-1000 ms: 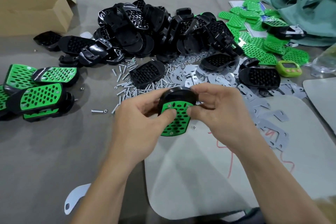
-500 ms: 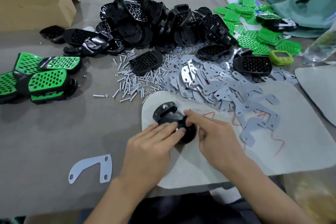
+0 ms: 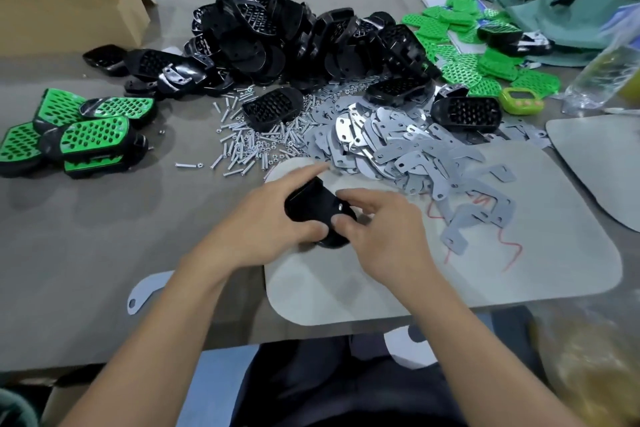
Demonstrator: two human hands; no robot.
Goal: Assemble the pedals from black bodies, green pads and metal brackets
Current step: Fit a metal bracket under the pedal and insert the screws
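Note:
A black pedal body (image 3: pixel 313 208) lies underside up on the grey mat (image 3: pixel 450 274), a small metal piece showing on its back. My left hand (image 3: pixel 270 222) grips it from the left, thumb under its near edge and fingers over the far side. My right hand (image 3: pixel 384 229) pinches its right edge with thumb and forefinger. Behind lie a heap of metal brackets (image 3: pixel 398 146), a scatter of bolts and nuts (image 3: pixel 249 146), a big pile of black bodies (image 3: pixel 294 38) and loose green pads (image 3: pixel 464 55).
Several finished green-topped pedals (image 3: pixel 79 135) sit at the left. One bracket (image 3: pixel 145 291) lies near the front edge. A cardboard box (image 3: pixel 69 14) stands back left, a green timer (image 3: pixel 521 100) and a plastic bottle (image 3: pixel 602 76) at the right, a second mat (image 3: pixel 602 156) far right.
The pedal, held up green side showing a second ago, has been turned over and set down on the mat; both hands came down with it and keep hold.

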